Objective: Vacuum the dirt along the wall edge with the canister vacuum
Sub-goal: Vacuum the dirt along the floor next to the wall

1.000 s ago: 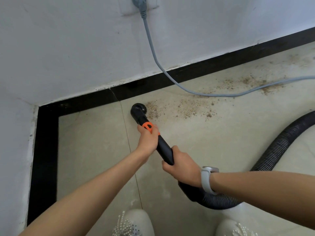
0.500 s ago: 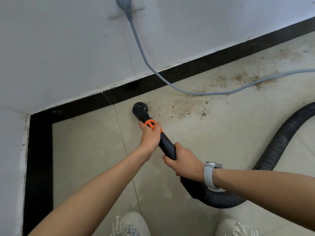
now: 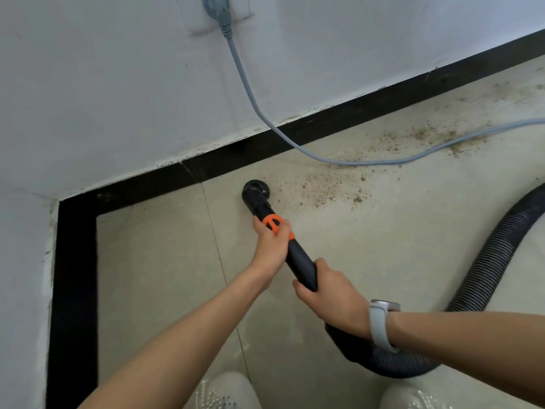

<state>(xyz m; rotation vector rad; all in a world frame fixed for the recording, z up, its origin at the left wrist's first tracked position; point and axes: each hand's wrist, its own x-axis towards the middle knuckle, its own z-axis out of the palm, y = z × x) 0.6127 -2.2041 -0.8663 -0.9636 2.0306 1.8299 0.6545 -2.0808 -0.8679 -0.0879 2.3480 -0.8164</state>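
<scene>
A black vacuum wand [image 3: 299,265] with an orange collar [image 3: 272,224] points down at the tiled floor. Its round brush nozzle [image 3: 256,191] touches the floor a little in front of the black skirting [image 3: 324,128]. My left hand [image 3: 269,245] grips the wand at the orange collar. My right hand [image 3: 333,296], with a white watch on the wrist, grips the wand lower down where the ribbed hose [image 3: 483,276] joins. Brown dirt [image 3: 333,187] lies scattered to the right of the nozzle, and more dirt [image 3: 460,140] spreads further right along the wall.
A grey power cord [image 3: 244,81] hangs from a wall socket [image 3: 216,7] and trails right across the dirty floor. The white wall meets a corner at the left. The hose loops behind my right arm. Two white shoes [image 3: 224,391] show at the bottom edge.
The nozzle has slid slightly toward me and away from the skirting. The patch of dirt beside the nozzle's right side has thinned. Both hands keep their grip.
</scene>
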